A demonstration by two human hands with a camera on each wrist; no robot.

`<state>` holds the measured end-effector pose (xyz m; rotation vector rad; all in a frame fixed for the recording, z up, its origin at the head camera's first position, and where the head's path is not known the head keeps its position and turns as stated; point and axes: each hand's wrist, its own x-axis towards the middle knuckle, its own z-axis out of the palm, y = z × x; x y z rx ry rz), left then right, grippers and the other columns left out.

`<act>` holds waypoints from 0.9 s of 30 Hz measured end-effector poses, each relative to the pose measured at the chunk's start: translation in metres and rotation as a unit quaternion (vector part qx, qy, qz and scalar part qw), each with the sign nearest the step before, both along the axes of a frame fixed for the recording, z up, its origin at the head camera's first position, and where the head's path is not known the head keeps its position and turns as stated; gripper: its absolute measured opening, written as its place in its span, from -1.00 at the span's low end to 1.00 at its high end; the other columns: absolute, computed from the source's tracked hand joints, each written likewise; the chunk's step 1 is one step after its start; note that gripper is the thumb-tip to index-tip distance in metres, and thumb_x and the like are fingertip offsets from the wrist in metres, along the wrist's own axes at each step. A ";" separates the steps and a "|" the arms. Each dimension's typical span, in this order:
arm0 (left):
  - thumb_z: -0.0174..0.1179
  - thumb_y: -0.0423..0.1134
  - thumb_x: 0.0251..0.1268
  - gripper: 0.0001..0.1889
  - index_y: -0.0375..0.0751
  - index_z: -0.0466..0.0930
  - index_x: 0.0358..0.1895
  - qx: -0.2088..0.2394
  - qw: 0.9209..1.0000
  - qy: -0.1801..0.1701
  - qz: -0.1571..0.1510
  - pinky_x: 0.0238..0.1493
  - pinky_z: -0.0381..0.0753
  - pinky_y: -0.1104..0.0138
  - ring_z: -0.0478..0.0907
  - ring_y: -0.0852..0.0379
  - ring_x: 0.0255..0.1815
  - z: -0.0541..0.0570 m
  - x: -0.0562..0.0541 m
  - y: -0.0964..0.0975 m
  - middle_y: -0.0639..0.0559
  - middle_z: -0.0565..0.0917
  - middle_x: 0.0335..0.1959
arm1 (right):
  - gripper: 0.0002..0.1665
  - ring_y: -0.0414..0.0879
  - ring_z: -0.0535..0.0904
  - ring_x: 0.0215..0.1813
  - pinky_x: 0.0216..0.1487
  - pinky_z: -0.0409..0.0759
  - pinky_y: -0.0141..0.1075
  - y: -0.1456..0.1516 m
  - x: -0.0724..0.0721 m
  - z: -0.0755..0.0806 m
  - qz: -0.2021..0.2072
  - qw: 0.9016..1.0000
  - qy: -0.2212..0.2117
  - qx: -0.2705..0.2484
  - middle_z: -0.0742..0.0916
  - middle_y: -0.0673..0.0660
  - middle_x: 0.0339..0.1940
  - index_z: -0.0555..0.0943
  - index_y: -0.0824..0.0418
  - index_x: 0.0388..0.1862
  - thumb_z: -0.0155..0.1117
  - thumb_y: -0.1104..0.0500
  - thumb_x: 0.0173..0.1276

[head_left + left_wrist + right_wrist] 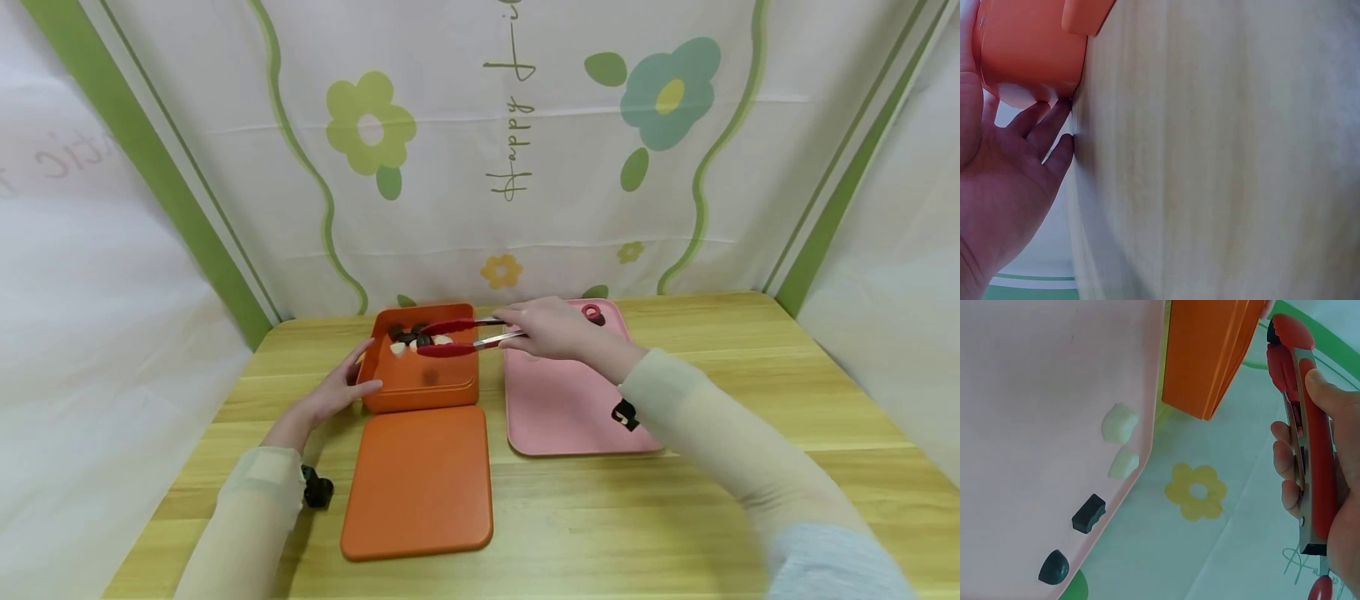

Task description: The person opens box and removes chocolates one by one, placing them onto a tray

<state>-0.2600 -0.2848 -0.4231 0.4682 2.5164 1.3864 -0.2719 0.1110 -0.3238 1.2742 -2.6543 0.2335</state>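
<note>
Currently, the right hand (555, 327) is gripping a pair of red-and-metal tongs (447, 351), its fingers and thumb closing round the handles. The tongs' narrowed red tips are holding a dark piece (424, 340) over the orange box (450, 377). Inside the box, several dark chunks (396, 332) and some white chunks (397, 348) are lying toward the far side.

The left hand (337, 396) is resting against the box's left side, thumb and fingers spreading wide; fingertips are touching the outer wall.

A pink tray (562, 408) is lying to the right of the box, a narrow gap separating them. Along its far edge, two white pieces (1120, 424), a dark block (1089, 514) and a rounded dark piece (1054, 567) are sitting in a row.

An orange lid (417, 483) is lying flat on the wood-grain surface (600, 517), just in front of the box. Behind, a flower-printed cloth (442, 208) is hanging.
</note>
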 end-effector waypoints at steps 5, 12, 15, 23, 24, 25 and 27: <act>0.18 -0.14 0.41 -0.13 -0.04 -0.22 0.59 0.005 1.000 -0.005 0.001 0.32 0.14 -0.17 0.20 -0.38 0.36 0.000 -0.001 0.001 -0.54 0.16 0.39 | -0.46 -0.05 0.65 -0.08 -0.08 0.58 -0.10 0.016 0.004 0.001 -0.003 0.999 0.021 -0.025 0.69 0.07 0.09 0.58 0.17 0.21 0.30 -0.08 0.36; 0.18 -0.21 0.42 -0.13 -0.04 -0.24 0.59 0.014 1.000 -0.023 0.010 0.35 0.09 -0.17 0.17 -0.37 0.38 -0.001 -0.004 0.001 -0.50 0.16 0.41 | -0.39 -0.12 0.69 -0.24 -0.34 0.56 -0.16 0.041 0.012 0.000 -0.027 0.998 0.038 -0.045 0.69 0.06 0.11 0.53 0.04 0.32 0.33 -0.09 0.33; 0.17 -0.21 0.43 -0.13 -0.04 -0.24 0.59 0.014 1.000 -0.024 0.010 0.36 0.07 -0.17 0.16 -0.37 0.39 -0.002 -0.004 0.000 -0.50 0.15 0.42 | -0.35 -0.13 0.68 -0.28 -0.40 0.53 -0.19 0.052 0.014 0.000 -0.033 0.997 0.043 -0.047 0.69 0.06 0.11 0.48 0.00 0.37 0.34 -0.08 0.33; 0.16 -0.21 0.43 -0.13 -0.01 -0.26 0.59 0.013 1.000 -0.024 0.009 0.35 0.08 -0.17 0.15 -0.37 0.39 -0.001 -0.002 0.000 -0.50 0.13 0.42 | -0.37 -0.05 0.64 -0.28 -0.39 0.55 -0.16 0.075 0.024 -0.003 -0.034 0.997 0.052 -0.052 0.70 0.12 0.07 0.53 0.13 0.30 0.41 -0.01 0.27; 0.17 -0.21 0.43 -0.13 -0.02 -0.25 0.59 0.013 1.000 -0.023 0.009 0.35 0.08 -0.18 0.15 -0.37 0.39 -0.001 -0.002 0.000 -0.50 0.13 0.42 | -0.37 -0.04 0.63 -0.27 -0.40 0.54 -0.16 0.078 0.025 -0.005 -0.034 0.996 0.057 -0.053 0.70 0.12 0.05 0.55 0.15 0.28 0.42 -0.01 0.26; 0.17 -0.21 0.43 -0.12 -0.03 -0.26 0.59 0.013 1.000 -0.021 0.007 0.35 0.09 -0.18 0.15 -0.37 0.39 -0.001 -0.002 0.000 -0.51 0.13 0.42 | -0.38 -0.04 0.63 -0.25 -0.38 0.54 -0.16 0.080 0.027 -0.006 -0.033 0.996 0.061 -0.055 0.71 0.12 0.04 0.57 0.16 0.25 0.43 -0.01 0.25; 0.17 -0.20 0.42 -0.12 -0.04 -0.26 0.59 0.013 1.000 -0.020 0.006 0.35 0.09 -0.17 0.15 -0.37 0.39 -0.001 -0.002 0.000 -0.51 0.13 0.42 | -0.39 -0.06 0.59 -0.34 -0.44 0.50 -0.19 0.086 0.030 -0.008 -0.038 0.996 0.063 -0.055 0.72 0.11 -0.02 0.57 0.15 0.24 0.44 -0.01 0.23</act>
